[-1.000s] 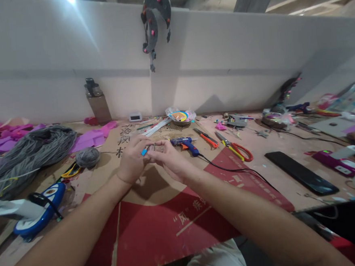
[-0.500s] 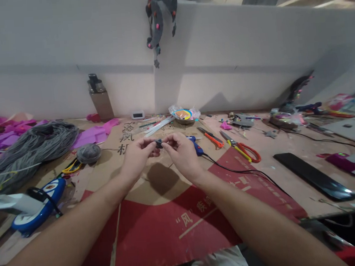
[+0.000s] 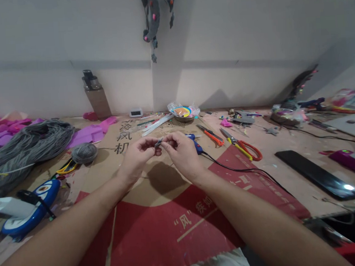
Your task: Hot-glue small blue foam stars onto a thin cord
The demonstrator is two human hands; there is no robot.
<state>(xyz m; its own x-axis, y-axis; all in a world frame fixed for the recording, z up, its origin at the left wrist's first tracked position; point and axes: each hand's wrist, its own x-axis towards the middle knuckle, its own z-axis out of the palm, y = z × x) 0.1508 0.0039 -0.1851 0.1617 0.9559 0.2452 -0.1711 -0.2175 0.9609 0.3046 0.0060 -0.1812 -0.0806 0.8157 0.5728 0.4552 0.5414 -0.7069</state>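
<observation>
My left hand (image 3: 139,155) and my right hand (image 3: 181,153) meet above the cardboard, fingertips closed in a pinch on a small grey piece (image 3: 158,143). Its exact kind is too small to make out, and the fingers cover much of it. Just behind my right hand lies a blue glue gun (image 3: 198,147), partly hidden, with a black cord running off to the right. Beneath both hands, the red and brown cardboard sheet (image 3: 148,240) carries their shadow. Left of my left hand rests a ball of grey yarn (image 3: 84,153).
Orange-handled scissors (image 3: 245,147), an orange cutter (image 3: 211,136) and a black phone (image 3: 317,175) lie to the right. At the left are a grey yarn skein (image 3: 35,149) and a blue power strip (image 3: 46,199). A bowl with packets (image 3: 185,117) stands by the white wall.
The view has tilted down and shifted slightly. The grey piece has turned between my fingertips and shows a lighter side. Both hands keep their pinch.
</observation>
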